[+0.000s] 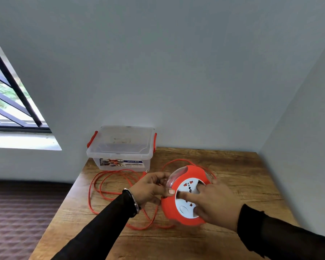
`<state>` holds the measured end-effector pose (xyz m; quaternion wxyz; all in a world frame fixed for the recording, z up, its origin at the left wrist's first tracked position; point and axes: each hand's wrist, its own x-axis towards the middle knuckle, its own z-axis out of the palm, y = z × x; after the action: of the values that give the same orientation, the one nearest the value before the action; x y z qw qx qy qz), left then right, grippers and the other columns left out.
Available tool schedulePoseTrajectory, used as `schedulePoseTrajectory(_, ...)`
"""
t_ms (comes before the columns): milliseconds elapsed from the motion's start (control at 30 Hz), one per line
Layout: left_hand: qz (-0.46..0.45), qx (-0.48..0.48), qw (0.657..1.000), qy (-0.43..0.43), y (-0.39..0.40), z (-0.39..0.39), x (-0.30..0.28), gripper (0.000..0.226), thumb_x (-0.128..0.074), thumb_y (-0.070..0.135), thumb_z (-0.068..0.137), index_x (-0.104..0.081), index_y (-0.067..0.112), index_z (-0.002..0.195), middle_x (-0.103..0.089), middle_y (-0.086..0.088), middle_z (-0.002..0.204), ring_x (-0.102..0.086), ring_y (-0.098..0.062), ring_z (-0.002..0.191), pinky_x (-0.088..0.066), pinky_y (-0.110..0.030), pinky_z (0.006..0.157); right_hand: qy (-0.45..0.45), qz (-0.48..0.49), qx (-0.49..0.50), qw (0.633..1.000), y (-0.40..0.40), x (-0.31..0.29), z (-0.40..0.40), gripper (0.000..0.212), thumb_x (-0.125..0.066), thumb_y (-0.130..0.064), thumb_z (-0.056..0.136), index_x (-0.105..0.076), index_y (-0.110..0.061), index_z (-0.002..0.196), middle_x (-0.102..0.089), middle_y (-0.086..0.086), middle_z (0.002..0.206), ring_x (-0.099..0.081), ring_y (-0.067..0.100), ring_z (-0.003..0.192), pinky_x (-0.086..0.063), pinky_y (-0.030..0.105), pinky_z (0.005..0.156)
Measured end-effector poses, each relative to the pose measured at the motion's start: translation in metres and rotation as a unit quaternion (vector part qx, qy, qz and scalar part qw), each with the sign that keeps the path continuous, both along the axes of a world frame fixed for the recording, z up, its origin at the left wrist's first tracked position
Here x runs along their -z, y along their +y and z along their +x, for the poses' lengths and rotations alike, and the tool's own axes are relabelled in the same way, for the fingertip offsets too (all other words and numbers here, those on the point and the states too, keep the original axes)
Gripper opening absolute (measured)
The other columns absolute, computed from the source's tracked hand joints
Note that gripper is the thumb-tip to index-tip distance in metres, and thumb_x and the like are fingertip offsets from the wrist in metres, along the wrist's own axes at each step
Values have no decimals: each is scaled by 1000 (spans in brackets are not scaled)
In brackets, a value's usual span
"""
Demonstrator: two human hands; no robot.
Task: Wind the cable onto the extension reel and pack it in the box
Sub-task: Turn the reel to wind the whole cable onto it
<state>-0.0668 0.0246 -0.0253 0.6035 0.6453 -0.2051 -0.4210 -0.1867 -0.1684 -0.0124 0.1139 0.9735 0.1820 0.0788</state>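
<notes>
Left hand (150,186) pinches round orange plastic reel (186,196) rim; right hand (214,198) fingers spread flat, gripping nothing. Risk: loose orange cable (101,184), frame centre-left, could tangle during winding.

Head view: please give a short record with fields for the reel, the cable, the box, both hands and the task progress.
reel: orange extension reel, tilted on the wooden table
cable: orange cable, mostly loose in loops on the table
box: clear box, lid on, at the wall
left hand: left hand grips the reel's rim
right hand: right hand, fingers on the white socket face
progress: winding barely begun
</notes>
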Motion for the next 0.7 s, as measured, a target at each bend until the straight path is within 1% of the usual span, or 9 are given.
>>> schedulePoseTrajectory(33, -4, -2, 1000, 2, 1, -1, 0, 43, -77, 10, 71, -69, 24, 111, -71, -4, 100, -71, -24, 87, -59, -38, 66, -11, 19, 9, 1000, 2, 2, -1, 67, -77, -50, 49, -55, -45, 112, -64, -4, 60, -61, 13, 52, -51, 30, 54)
schedulePoseTrajectory(100, -15, -10, 1000, 5, 1, -3, -1, 40, -75, 4, 74, -69, 21, 110, -72, -3, 96, -71, -22, 85, -59, -36, 64, -21, 48, 31, 998, 4, 6, -4, 64, -69, -48, 58, -49, -46, 119, -66, -3, 67, -64, 16, 61, -51, 34, 60)
schedulePoseTrajectory(167, -28, -33, 999, 12, 1, -6, 0, 41, -74, 1, 75, -67, 17, 112, -69, -4, 96, -69, -22, 83, -59, -37, 63, 7, 114, 93, 989, 3, 5, -3, 64, -52, -56, 71, -34, -48, 132, -70, -2, 86, -66, 18, 82, -48, 33, 70)
schedulePoseTrajectory(233, -56, -73, 995, 38, -3, -12, 3, 49, -77, 2, 71, -64, 14, 116, -65, -11, 103, -67, -26, 86, -59, -40, 64, -6, 229, 170, 959, 3, 5, 0, 72, -42, -70, 71, -27, -49, 138, -70, -5, 108, -64, 17, 96, -45, 26, 69)
schedulePoseTrajectory(367, -136, -167, 974, 72, -15, -30, 9, 53, -77, 7, 64, -64, 19, 114, -69, -9, 100, -70, -27, 88, -60, -44, 67, -23, 352, 265, 897, 5, 5, 12, 77, -48, -77, 67, -35, -46, 136, -65, -6, 121, -62, 19, 102, -41, 23, 66)
schedulePoseTrajectory(533, -181, -236, 953, 50, -28, -51, 15, 51, -77, -1, 71, -64, 21, 115, -72, -10, 104, -71, -29, 96, -60, -43, 69, -18, 508, 320, 799, 9, 7, 16, 72, -66, -65, 70, -44, -39, 133, -58, -6, 131, -60, 17, 108, -39, 17, 68)
schedulePoseTrajectory(600, -187, -247, 950, 32, -31, -57, 17, 51, -75, -3, 73, -63, 20, 116, -73, -8, 97, -72, -25, 91, -61, -41, 70, -3, 589, 330, 738, 11, 9, 15, 69, -72, -55, 71, -47, -35, 132, -55, -3, 134, -57, 16, 110, -42, 15, 69)
schedulePoseTrajectory(633, -185, -253, 949, 24, -33, -59, 18, 51, -74, -4, 73, -62, 19, 117, -72, -9, 96, -72, -25, 89, -61, -41, 70, 10, 645, 333, 687, 13, 9, 15, 69, -75, -50, 71, -47, -32, 132, -54, -1, 134, -58, 15, 108, -46, 16, 69)
schedulePoseTrajectory(700, -176, -271, 946, 7, -37, -64, 20, 52, -73, -7, 74, -60, 16, 119, -70, -14, 98, -70, -27, 90, -60, -42, 74, 45, 762, 332, 555, 19, 5, 14, 72, -75, -44, 74, -44, -25, 135, -56, 4, 132, -64, 10, 94, -52, 19, 62)
